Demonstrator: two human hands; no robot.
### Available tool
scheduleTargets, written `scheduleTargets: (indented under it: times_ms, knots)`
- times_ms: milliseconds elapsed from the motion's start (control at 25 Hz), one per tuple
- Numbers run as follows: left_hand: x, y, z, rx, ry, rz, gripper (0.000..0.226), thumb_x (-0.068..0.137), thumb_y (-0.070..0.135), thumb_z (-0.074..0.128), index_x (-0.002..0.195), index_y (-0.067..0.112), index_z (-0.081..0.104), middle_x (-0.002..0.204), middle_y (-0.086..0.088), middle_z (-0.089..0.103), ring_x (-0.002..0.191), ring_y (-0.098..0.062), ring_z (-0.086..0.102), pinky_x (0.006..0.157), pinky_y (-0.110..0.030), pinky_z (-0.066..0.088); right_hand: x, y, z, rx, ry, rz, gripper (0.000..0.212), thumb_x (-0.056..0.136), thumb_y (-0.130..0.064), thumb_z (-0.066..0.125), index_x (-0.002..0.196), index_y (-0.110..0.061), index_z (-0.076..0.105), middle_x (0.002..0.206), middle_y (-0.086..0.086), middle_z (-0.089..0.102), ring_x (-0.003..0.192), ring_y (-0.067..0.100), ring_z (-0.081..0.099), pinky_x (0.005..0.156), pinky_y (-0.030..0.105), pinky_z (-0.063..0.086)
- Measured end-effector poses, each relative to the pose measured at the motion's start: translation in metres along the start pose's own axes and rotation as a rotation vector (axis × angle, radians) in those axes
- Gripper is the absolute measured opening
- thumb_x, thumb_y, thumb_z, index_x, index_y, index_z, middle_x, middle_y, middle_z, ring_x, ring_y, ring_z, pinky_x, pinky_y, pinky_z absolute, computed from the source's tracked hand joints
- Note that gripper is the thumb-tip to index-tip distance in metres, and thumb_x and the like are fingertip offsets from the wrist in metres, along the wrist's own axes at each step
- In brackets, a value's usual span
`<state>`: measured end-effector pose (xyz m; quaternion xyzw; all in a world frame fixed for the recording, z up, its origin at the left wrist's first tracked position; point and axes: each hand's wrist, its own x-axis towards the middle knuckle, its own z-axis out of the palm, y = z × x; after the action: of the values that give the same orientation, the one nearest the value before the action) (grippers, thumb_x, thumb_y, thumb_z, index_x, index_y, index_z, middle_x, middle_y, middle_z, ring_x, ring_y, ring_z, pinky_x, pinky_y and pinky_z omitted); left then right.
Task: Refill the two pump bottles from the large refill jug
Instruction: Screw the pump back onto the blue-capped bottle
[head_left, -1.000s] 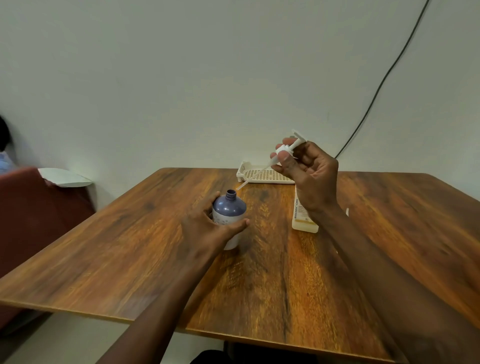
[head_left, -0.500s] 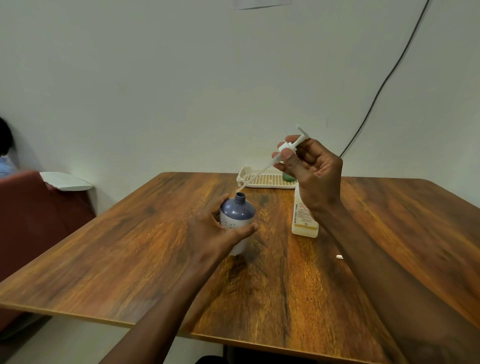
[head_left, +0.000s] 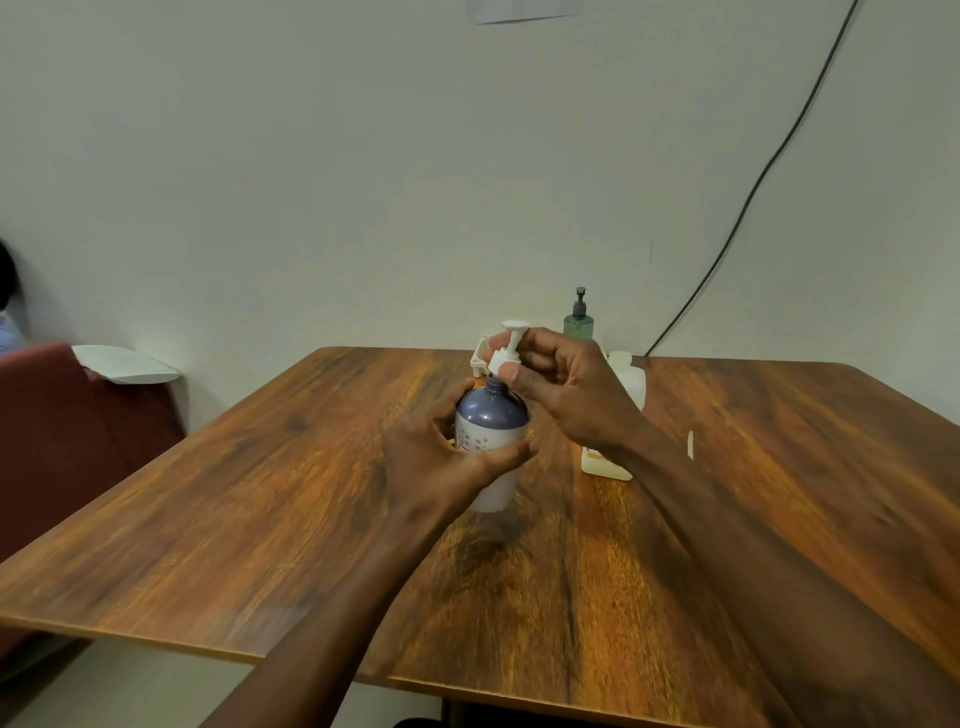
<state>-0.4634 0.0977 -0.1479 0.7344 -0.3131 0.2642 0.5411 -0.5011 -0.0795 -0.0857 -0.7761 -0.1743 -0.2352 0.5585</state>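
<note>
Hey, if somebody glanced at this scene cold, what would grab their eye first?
Dead centre, the left hand steadies a purple-topped bottle on the wooden table, while the right hand holds a white pump head just above its neck. Behind, by the wall, stands a green pump bottle, with a black cable running up the wall at right.

Soft, even, rather dim light falls on the glossy brown wooden table (head_left: 260, 493), whose lower right of frame smears with motion blur.
</note>
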Motion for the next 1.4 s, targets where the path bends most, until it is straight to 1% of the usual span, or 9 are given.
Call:
scheduleTargets:
  times_ms: [200,320,480,600,680,760,880,1080,1400]
  knots:
    - [0.005,0.004,0.000,0.036,-0.006,0.007,0.083,0.064,0.064,0.090,0.137,0.029,0.067,0.114,0.011,0.077,0.098,-0.002,0.073,0.078,-0.031,0.063,-0.007,-0.009,0.000,-0.076,-0.041,0.046,0.028,0.092,-0.012,0.075,0.117,-0.023,0.069,0.107,-0.011,0.076,0.103,0.002,0.073,0.088,0.022,0.059]
    - [0.001,0.012,0.002,0.096,0.012,0.031,0.076,0.065,0.063,0.089,0.130,0.029,0.070,0.109,0.012,0.077,0.091,0.002,0.071,0.074,-0.028,0.062,-0.004,-0.017,-0.001,-0.243,0.141,0.109,0.036,0.067,-0.037,0.094,0.091,-0.021,0.074,0.084,-0.010,0.076,0.080,0.004,0.075,0.066,0.016,0.059]
    - [0.003,0.025,0.007,0.120,-0.002,0.059,0.071,0.064,0.061,0.089,0.123,0.026,0.070,0.104,0.012,0.076,0.085,0.001,0.071,0.071,-0.027,0.062,0.001,-0.019,0.003,-0.521,0.232,0.180,0.063,0.061,-0.073,0.083,0.079,-0.016,0.066,0.076,-0.002,0.072,0.071,0.012,0.071,0.055,0.020,0.050]
    - [0.013,0.027,0.008,0.072,0.007,0.047,0.073,0.065,0.067,0.087,0.125,0.028,0.071,0.106,0.011,0.077,0.087,-0.002,0.072,0.073,-0.031,0.063,0.000,-0.026,-0.003,-0.139,0.139,0.206,0.054,0.084,-0.059,0.073,0.124,-0.025,0.062,0.113,-0.007,0.074,0.103,0.007,0.070,0.089,0.028,0.061]
    - [0.016,0.025,0.008,0.051,0.008,0.052,0.072,0.066,0.066,0.087,0.125,0.028,0.072,0.106,0.012,0.077,0.089,-0.003,0.073,0.074,-0.032,0.063,-0.002,-0.028,-0.013,0.097,0.000,0.223,0.051,0.097,-0.026,0.069,0.145,-0.026,0.050,0.128,-0.001,0.072,0.115,0.013,0.070,0.098,0.035,0.058]
    - [0.016,0.025,0.007,0.038,0.002,0.061,0.072,0.066,0.064,0.089,0.127,0.028,0.071,0.108,0.012,0.077,0.091,-0.002,0.073,0.075,-0.031,0.063,-0.004,-0.029,-0.019,-0.015,0.044,0.178,0.060,0.089,-0.012,0.078,0.143,-0.022,0.052,0.119,0.000,0.075,0.107,0.009,0.073,0.093,0.034,0.061]
    - [0.018,0.032,0.010,0.027,0.011,0.060,0.068,0.066,0.064,0.087,0.122,0.029,0.072,0.105,0.012,0.077,0.088,0.000,0.072,0.073,-0.031,0.063,-0.002,-0.033,-0.016,-0.187,0.265,0.107,0.059,0.070,-0.027,0.094,0.120,-0.017,0.063,0.092,-0.001,0.074,0.080,0.005,0.072,0.078,0.029,0.064]
    - [0.031,0.039,0.004,0.051,0.012,0.125,0.071,0.067,0.063,0.088,0.124,0.026,0.072,0.108,0.010,0.077,0.089,-0.001,0.072,0.074,-0.027,0.063,0.005,-0.047,-0.017,-0.009,-0.019,0.152,0.052,0.095,-0.027,0.072,0.144,-0.021,0.055,0.135,-0.003,0.066,0.123,0.009,0.064,0.100,0.029,0.057]
    - [0.021,0.042,0.011,0.012,0.030,0.049,0.063,0.062,0.064,0.089,0.114,0.032,0.072,0.101,0.013,0.076,0.084,0.000,0.071,0.071,-0.031,0.063,0.002,-0.054,-0.004,-0.247,0.268,-0.021,0.049,0.078,-0.012,0.088,0.123,-0.006,0.071,0.107,0.005,0.078,0.094,0.005,0.075,0.084,0.019,0.060]
